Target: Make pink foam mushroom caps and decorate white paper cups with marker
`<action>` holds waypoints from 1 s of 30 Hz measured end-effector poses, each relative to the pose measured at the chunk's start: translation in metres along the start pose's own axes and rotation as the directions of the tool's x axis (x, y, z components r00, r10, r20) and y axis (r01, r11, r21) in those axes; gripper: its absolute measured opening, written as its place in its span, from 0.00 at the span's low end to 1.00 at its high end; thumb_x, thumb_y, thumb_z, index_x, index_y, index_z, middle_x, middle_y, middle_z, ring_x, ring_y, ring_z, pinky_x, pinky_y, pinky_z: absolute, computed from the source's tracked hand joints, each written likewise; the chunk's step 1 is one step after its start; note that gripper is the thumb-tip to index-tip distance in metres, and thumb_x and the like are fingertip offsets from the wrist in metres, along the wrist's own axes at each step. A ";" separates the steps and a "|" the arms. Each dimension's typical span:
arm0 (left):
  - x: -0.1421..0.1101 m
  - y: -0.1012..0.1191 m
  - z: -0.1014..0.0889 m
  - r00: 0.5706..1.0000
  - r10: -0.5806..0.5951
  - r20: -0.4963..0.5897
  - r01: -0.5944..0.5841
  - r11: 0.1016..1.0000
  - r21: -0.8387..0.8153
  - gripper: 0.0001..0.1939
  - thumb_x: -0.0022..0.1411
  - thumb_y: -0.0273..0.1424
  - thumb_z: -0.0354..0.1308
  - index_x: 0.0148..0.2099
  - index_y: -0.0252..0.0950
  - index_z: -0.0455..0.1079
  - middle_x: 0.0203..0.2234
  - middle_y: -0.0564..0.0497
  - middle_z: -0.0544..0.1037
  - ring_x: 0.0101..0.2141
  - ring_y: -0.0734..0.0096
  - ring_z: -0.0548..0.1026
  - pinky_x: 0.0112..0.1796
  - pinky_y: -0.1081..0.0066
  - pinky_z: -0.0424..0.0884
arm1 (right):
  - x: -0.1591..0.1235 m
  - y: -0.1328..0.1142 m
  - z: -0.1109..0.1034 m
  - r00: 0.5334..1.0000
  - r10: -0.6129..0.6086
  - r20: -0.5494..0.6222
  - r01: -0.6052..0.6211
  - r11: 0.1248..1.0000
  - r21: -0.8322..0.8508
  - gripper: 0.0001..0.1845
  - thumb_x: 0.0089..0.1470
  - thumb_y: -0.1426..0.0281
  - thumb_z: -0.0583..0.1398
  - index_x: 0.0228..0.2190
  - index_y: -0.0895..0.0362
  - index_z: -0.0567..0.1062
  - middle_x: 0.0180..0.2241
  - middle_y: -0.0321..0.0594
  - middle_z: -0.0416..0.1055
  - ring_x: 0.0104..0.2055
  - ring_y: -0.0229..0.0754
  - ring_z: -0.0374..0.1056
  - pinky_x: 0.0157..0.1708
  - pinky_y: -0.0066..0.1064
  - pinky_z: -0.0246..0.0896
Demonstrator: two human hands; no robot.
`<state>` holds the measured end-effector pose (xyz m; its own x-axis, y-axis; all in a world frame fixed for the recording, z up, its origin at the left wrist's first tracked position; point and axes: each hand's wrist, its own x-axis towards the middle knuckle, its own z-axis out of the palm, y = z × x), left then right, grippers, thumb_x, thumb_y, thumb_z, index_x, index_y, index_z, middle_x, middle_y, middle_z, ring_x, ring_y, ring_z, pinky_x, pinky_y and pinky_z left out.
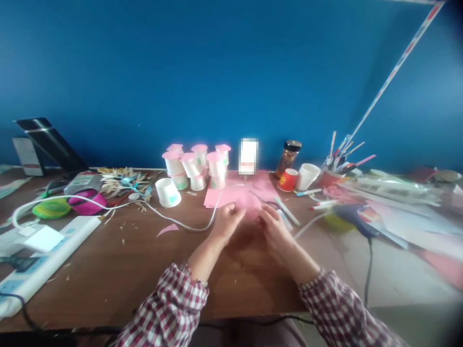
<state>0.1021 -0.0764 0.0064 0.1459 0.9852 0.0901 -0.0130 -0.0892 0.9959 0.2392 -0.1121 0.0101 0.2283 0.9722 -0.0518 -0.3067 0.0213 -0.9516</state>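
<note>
A rounded piece of pink paper is held up between both hands, above the table's middle. My left hand pinches its left edge between thumb and fingers. On the opposite edge, my right hand is closed in a similar pinch. Behind them lie flat pink sheets, with scissors partly hidden behind my right hand. A pink offcut rests on the table left of my left hand.
Several stacked paper cups with pink tops stand at the back left, near a white cup. A white cable crosses the table from a power strip. A red cup, a jar and a glue gun are on the right.
</note>
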 end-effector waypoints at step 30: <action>-0.005 0.013 0.006 0.978 -0.125 0.166 0.181 0.903 -0.390 0.25 0.47 0.34 0.67 0.48 0.31 0.70 0.32 0.46 0.78 0.32 0.69 0.75 0.38 0.68 0.69 | -0.006 0.001 0.008 0.996 -0.077 -0.035 0.079 0.996 0.051 0.18 0.39 0.59 0.68 0.20 0.57 0.69 0.16 0.30 0.63 0.19 0.31 0.54 0.20 0.26 0.46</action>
<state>0.1069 -0.0830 0.0186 0.3081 0.9507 -0.0360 -0.3713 0.1550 0.9155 0.2300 -0.1156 0.0119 0.2832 0.9590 0.0113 -0.3346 0.1098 -0.9360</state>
